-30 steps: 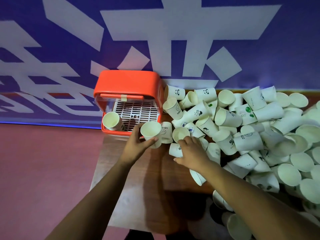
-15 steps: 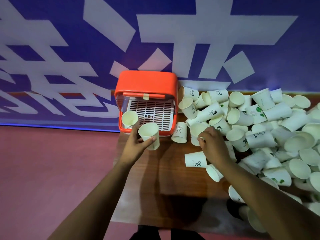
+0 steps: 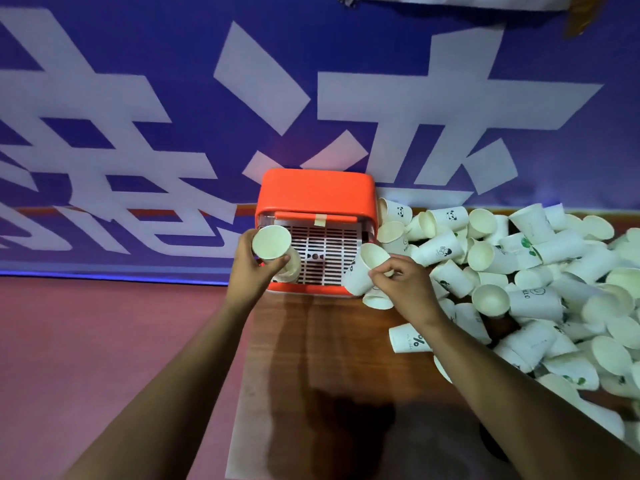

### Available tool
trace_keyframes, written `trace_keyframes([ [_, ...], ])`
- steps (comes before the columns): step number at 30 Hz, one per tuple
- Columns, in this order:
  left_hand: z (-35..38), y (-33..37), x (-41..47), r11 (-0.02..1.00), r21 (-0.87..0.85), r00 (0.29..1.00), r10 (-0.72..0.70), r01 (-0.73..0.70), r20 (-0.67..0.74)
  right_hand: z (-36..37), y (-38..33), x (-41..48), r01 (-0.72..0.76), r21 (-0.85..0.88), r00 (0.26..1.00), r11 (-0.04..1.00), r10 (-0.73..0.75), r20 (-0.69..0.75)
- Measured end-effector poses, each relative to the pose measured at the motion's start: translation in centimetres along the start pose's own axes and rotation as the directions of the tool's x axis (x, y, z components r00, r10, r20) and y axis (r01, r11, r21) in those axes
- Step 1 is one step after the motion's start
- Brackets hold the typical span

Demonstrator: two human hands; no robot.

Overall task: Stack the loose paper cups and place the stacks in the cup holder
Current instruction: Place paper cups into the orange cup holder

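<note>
An orange cup holder (image 3: 317, 188) with a white slotted floor stands at the table's far left edge against the wall. My left hand (image 3: 251, 268) grips a white paper cup (image 3: 271, 242), mouth toward me, at the holder's left front; another cup seems to sit just behind it. My right hand (image 3: 403, 282) pinches the rim of a second white cup (image 3: 363, 270), tilted, in front of the holder's right corner. A big heap of loose white paper cups (image 3: 519, 271) covers the table's right side.
The wooden table (image 3: 329, 358) has bare surface between my forearms. A lone cup with a percent mark (image 3: 408, 337) lies by my right wrist. A blue wall with white lettering (image 3: 311, 98) rises behind the holder. Reddish floor (image 3: 104, 341) lies left of the table.
My left hand carried its cup up to the holder's left front. My right hand left the heap holding a cup and moved left toward the holder. The camera shifted left.
</note>
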State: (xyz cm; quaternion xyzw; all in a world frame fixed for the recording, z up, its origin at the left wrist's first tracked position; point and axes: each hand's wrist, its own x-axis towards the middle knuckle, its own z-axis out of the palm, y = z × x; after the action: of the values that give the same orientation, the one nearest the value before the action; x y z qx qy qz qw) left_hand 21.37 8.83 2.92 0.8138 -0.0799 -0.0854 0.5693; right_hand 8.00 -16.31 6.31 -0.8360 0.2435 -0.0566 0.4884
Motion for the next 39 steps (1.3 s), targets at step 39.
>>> trace_keyframes([
  [39, -3.9, -6.3, 4.2, 0.921, 0.316, 0.915, 0.090, -0.227, 0.394, 14.7, -3.3, 5.5, 0.228, -0.297, 0.946, 0.927, -0.139, 0.294],
])
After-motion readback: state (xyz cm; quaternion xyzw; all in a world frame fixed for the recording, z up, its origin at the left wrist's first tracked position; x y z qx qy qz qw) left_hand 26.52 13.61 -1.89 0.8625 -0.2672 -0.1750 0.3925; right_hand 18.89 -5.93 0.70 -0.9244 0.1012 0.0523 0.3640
